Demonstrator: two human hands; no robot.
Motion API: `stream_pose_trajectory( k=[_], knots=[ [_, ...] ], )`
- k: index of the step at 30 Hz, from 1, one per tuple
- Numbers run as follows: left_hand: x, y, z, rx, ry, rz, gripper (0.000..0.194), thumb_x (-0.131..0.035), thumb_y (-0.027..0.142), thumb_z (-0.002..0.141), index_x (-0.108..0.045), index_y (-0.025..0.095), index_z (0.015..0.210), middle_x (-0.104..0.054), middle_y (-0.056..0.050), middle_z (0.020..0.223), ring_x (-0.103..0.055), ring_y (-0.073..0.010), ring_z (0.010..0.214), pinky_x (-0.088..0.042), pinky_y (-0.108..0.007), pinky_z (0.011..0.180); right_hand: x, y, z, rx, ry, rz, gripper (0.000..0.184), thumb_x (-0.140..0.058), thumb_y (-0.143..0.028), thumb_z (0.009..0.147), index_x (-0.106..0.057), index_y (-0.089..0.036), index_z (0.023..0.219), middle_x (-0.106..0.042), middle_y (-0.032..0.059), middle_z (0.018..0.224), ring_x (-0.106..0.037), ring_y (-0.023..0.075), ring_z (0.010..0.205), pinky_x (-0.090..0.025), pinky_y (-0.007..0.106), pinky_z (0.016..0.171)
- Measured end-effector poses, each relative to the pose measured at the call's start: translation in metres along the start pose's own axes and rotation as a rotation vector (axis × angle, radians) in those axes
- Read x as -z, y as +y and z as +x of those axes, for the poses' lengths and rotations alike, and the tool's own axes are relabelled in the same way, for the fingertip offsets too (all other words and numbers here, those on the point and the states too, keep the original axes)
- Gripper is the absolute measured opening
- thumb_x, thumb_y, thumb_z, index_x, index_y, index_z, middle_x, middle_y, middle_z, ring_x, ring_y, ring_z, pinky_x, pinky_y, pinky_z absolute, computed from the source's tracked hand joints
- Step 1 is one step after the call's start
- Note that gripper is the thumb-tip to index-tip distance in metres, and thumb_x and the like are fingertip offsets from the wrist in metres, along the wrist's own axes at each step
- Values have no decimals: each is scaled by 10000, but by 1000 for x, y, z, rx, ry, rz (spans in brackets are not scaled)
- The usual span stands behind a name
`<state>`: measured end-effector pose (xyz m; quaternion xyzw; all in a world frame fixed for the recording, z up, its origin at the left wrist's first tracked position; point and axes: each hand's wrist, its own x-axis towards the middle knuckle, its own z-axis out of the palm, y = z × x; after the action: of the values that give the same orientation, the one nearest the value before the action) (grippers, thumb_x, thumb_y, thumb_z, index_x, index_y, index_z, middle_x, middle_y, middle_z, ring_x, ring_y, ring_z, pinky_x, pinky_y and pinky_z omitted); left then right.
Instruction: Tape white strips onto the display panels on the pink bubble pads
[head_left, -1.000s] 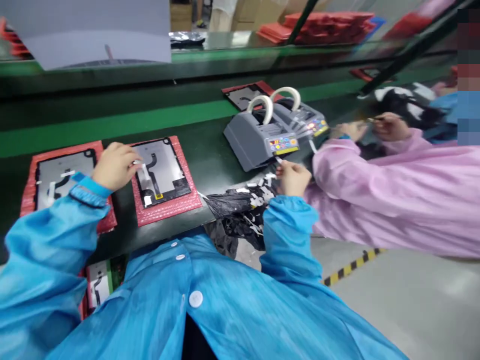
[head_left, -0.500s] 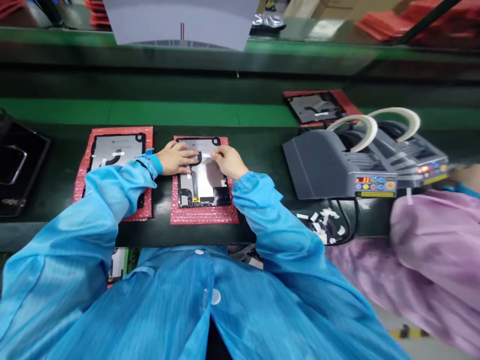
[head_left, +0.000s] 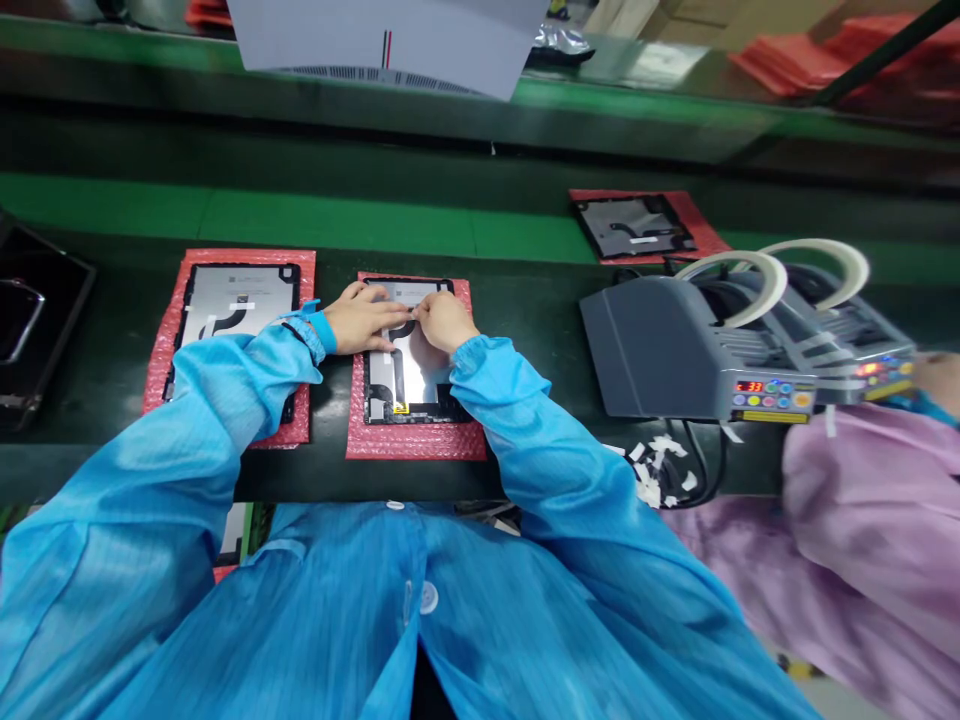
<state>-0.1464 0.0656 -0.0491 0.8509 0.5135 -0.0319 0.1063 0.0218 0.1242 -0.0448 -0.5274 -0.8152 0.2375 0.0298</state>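
A tablet screen panel (head_left: 426,362) lies back side up on red bubble wrap (head_left: 416,442), with a dark ribbon cable (head_left: 398,370) running down it. My left hand (head_left: 366,318) rests on the panel's left side, its fingers stretched out and apart, holding nothing. From the right, my right hand (head_left: 444,322) pinches at the upper end of the cable. The strip of white tape at those fingertips is mostly hidden by them. Both hands' fingertips nearly meet there.
Left of me a second screen panel (head_left: 259,288) sits on red bubble wrap, partly under my sleeve. Two grey tape dispensers (head_left: 652,350) stand right, near tape scraps (head_left: 656,470). Behind them lies another panel (head_left: 630,222). A co-worker's pink sleeve (head_left: 870,470) is at far right.
My right hand has come from the tape dispenser to the panel with a tape strip. My left hand no longer pinches a white strip and lies flat. The view has swung left.
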Motion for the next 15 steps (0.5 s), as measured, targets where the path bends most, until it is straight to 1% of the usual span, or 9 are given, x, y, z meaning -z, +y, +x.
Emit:
stream_pose_trajectory(
  k=[2, 5, 7, 9, 11, 12, 14, 15],
  knots=[
    [0, 1, 0, 6, 12, 2, 523, -463, 473, 879, -436, 303, 1373, -453, -13, 1431, -303, -288, 1278, -150, -445, 1064, 0, -3, -2, -5, -13, -38, 230, -481, -204, 869, -683, -97, 887, -648, 183, 1027, -616, 266, 969, -434, 353, 873],
    [-2, 2, 0, -11, 19, 16, 505, -458, 471, 880, -461, 300, 1355, -457, -13, 1424, -306, -292, 1272, -165, -442, 1065, -3, -9, -4, -8, 13, -77, 249, -491, -225, 870, -658, -61, 955, -598, 231, 1112, -572, 303, 1051, -399, 386, 921],
    [-2, 2, 0, -13, 25, 30, 509, -476, 480, 870, -474, 301, 1346, -443, -23, 1429, -303, -298, 1274, -184, -451, 1062, -3, -12, -6, -31, 63, -71, 261, -523, -255, 856, -632, -75, 1010, -568, 229, 1153, -529, 317, 1100, -384, 413, 934],
    [-1, 2, 0, 8, 23, 52, 510, -497, 489, 858, -502, 288, 1326, -392, -47, 1459, -290, -309, 1287, -205, -461, 1060, 0, -10, -11, -105, 127, -35, 266, -568, -273, 824, -611, -111, 1031, -558, 205, 1158, -506, 316, 1105, -392, 434, 914],
    [2, 1, -1, 44, 7, 70, 500, -504, 491, 856, -527, 275, 1306, -330, -68, 1490, -275, -320, 1304, -223, -470, 1058, 7, 3, -24, -189, 205, 32, 218, -585, -262, 798, -605, -143, 980, -584, 170, 1084, -527, 291, 1039, -414, 425, 868],
    [4, 0, -2, 58, -4, 76, 492, -504, 489, 858, -535, 275, 1299, -310, -74, 1498, -272, -323, 1311, -230, -474, 1057, 12, 15, -35, -217, 259, 82, 169, -583, -260, 791, -601, -157, 924, -604, 144, 1004, -546, 266, 974, -425, 406, 838],
    [10, 2, -3, 76, -19, 86, 463, -502, 483, 861, -554, 287, 1278, -299, -71, 1501, -268, -331, 1319, -238, -486, 1056, 20, 48, -67, -236, 418, 222, 108, -560, -292, 796, -573, -185, 802, -604, 71, 805, -557, 203, 802, -440, 349, 759],
    [13, 5, -3, 87, -18, 98, 449, -504, 481, 860, -565, 293, 1264, -305, -69, 1497, -267, -336, 1321, -240, -496, 1054, 23, 69, -87, -239, 524, 310, 148, -546, -336, 802, -551, -196, 757, -575, 33, 710, -539, 173, 713, -440, 319, 710]
  ],
)
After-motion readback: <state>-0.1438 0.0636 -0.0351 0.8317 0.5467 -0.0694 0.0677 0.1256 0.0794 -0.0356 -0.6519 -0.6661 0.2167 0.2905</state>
